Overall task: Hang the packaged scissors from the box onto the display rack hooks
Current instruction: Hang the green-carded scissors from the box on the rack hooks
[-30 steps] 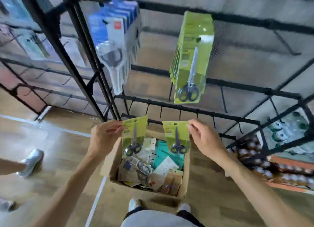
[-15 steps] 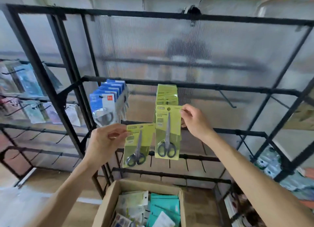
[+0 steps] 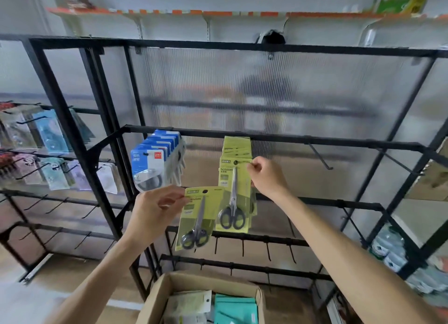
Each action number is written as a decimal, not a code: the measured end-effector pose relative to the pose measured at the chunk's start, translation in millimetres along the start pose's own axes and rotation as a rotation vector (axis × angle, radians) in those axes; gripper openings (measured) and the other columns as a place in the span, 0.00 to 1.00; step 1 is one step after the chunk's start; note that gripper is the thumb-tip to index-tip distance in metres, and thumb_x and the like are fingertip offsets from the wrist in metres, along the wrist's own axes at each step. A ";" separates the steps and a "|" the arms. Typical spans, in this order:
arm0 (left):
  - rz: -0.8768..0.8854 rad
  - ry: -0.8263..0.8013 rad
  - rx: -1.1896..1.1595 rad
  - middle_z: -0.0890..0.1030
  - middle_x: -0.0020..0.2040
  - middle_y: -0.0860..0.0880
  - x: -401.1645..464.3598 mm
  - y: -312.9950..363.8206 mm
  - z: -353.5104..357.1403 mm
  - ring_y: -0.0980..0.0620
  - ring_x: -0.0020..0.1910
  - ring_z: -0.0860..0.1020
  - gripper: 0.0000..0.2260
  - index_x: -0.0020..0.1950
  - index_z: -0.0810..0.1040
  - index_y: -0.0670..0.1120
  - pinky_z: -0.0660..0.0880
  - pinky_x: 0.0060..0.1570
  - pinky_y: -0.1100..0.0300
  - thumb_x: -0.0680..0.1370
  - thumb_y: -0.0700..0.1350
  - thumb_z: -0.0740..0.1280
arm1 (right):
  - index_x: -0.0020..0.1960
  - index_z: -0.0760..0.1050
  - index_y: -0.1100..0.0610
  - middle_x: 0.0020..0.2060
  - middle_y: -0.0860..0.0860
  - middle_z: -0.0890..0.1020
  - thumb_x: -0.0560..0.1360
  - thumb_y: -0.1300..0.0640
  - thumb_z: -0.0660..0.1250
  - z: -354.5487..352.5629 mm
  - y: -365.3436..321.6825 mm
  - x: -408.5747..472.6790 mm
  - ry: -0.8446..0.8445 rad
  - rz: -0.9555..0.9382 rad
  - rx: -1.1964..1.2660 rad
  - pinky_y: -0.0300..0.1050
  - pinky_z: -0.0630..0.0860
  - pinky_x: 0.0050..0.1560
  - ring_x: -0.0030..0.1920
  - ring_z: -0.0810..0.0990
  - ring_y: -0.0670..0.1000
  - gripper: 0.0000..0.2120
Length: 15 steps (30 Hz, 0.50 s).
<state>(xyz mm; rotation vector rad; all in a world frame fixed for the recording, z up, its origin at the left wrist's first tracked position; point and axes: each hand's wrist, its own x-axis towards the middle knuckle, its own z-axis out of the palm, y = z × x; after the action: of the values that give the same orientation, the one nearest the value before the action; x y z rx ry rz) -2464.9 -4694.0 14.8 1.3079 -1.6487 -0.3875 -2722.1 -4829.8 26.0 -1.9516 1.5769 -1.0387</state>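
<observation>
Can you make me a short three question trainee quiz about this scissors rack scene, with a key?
1. True or false: the right hand holds a green scissors pack up at the stack of green packs on the hook.
2. The left hand's pack is: A) on a hook, B) held in the air below the blue packs, C) in the box.
3. Fill in: the scissors handles in both held packs are coloured ____.

Key: 1 true; 2 B; 3 black.
</observation>
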 end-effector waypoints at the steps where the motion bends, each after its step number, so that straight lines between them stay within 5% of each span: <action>1: -0.004 -0.001 -0.003 0.85 0.41 0.59 1.9 1.0 1.9 0.59 0.40 0.84 0.09 0.46 0.83 0.54 0.80 0.43 0.66 0.74 0.39 0.74 | 0.43 0.76 0.54 0.33 0.50 0.81 0.81 0.48 0.64 1.2 0.7 1.9 0.014 -0.006 -0.020 0.52 0.82 0.41 0.34 0.82 0.50 0.12; 10: 0.034 0.003 0.020 0.84 0.41 0.63 14.7 8.8 9.8 0.61 0.38 0.84 0.11 0.47 0.82 0.55 0.80 0.43 0.67 0.74 0.38 0.74 | 0.46 0.72 0.57 0.38 0.47 0.78 0.74 0.40 0.71 -0.1 4.6 2.4 0.100 -0.068 -0.236 0.43 0.76 0.34 0.37 0.77 0.48 0.20; 15: 0.022 0.003 -0.003 0.85 0.41 0.59 16.7 3.6 5.0 0.58 0.39 0.84 0.07 0.48 0.84 0.50 0.82 0.44 0.60 0.74 0.39 0.74 | 0.54 0.74 0.56 0.44 0.47 0.80 0.76 0.49 0.72 -9.9 1.7 -36.8 0.023 -0.330 -0.131 0.35 0.79 0.42 0.42 0.80 0.43 0.14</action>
<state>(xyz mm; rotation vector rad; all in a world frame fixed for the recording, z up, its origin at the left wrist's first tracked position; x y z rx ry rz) -2470.5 -4708.8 23.0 1.2864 -1.6583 -0.3740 -2733.5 -4793.8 20.5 -2.3542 1.3945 -1.1085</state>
